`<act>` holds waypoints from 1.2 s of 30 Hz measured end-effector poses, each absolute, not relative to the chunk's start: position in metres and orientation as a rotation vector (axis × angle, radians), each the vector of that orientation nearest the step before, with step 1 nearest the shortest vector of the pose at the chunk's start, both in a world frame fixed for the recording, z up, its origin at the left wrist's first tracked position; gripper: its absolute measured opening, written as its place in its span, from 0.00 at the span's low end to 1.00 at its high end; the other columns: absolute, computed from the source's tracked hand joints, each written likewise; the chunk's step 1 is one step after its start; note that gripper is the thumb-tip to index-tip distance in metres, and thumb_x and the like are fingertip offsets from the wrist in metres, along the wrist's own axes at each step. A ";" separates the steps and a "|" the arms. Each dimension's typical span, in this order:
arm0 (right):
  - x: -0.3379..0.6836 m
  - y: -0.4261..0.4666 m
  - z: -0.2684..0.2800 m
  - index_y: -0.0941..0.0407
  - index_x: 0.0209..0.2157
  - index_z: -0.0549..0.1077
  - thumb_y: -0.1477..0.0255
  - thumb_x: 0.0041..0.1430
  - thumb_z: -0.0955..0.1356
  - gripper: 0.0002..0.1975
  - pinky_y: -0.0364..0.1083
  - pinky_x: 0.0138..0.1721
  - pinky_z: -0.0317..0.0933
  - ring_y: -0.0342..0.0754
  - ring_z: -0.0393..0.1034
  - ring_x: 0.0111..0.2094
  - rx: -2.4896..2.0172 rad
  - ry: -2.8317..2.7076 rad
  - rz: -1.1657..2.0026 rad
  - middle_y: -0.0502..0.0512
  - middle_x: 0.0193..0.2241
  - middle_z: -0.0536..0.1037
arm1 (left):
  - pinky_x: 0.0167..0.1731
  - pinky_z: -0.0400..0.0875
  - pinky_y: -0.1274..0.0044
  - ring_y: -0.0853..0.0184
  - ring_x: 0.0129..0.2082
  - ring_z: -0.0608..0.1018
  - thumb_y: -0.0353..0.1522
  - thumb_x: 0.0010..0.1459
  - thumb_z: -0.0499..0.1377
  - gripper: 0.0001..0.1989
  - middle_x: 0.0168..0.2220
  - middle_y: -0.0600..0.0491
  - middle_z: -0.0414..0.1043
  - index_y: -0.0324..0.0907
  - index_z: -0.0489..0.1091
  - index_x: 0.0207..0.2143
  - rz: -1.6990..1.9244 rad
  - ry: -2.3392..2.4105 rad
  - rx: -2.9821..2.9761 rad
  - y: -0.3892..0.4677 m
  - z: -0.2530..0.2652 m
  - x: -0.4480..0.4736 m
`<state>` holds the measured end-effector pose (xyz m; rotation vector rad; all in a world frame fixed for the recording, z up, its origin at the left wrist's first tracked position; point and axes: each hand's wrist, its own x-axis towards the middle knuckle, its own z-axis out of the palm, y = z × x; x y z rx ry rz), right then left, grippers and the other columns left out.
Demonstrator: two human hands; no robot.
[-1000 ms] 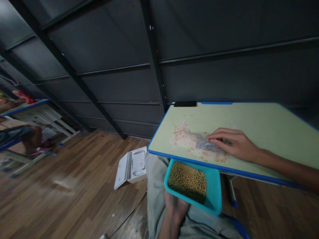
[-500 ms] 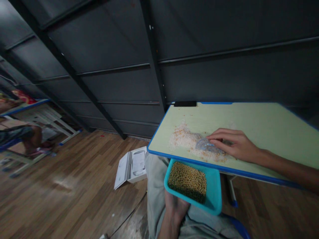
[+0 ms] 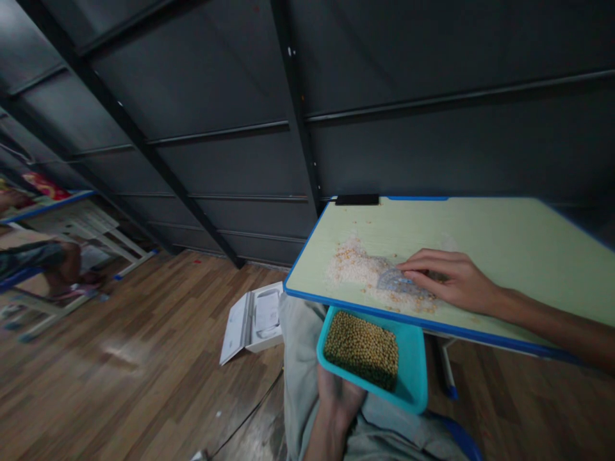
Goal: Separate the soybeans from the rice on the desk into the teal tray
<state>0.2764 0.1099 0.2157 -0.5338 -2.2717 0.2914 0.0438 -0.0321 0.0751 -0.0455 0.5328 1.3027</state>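
My left hand (image 3: 339,396) supports a turquoise plastic tray (image 3: 413,378) from below, just under the desk's near edge. Round tan beans (image 3: 360,349), seemingly soybeans, fill the tray's left part. Above the desk, my right hand (image 3: 454,276) pinches a clear plastic protractor (image 3: 390,280) between thumb and fingers. The protractor lies against a spread of white rice-like grains (image 3: 353,269) mixed with orange-yellow bits. Part of it is hidden under my fingers, and its far end cannot be made out.
The pale green desk (image 3: 504,237) has a blue rim and a black flat object (image 3: 357,200) at its back edge. An opened white box (image 3: 264,320) lies on the wooden floor, near a thin cable (image 3: 250,416). Another person's leg (image 3: 62,262) shows beside a desk at far left.
My right hand and the protractor have hardly shifted. The tray stays in my left hand. At far left, the other person's hand has moved slightly.
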 end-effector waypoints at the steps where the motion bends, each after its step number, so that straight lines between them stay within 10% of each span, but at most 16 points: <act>1: 0.276 0.110 0.216 0.53 0.49 0.79 0.76 0.68 0.68 0.11 0.46 0.38 0.72 0.47 0.78 0.39 -0.537 -2.273 0.291 0.56 0.41 0.83 | 0.59 0.70 0.52 0.42 0.61 0.74 0.37 0.66 0.54 0.17 0.53 0.47 0.80 0.45 0.82 0.47 1.297 0.532 -0.041 -0.032 0.076 0.044; 36: 0.277 0.113 0.214 0.52 0.48 0.80 0.71 0.69 0.67 0.10 0.49 0.41 0.72 0.48 0.78 0.40 -0.640 -2.261 0.292 0.56 0.41 0.83 | 0.61 0.68 0.53 0.43 0.62 0.73 0.35 0.67 0.53 0.17 0.56 0.50 0.79 0.47 0.81 0.48 1.303 0.491 -0.034 -0.032 0.074 0.044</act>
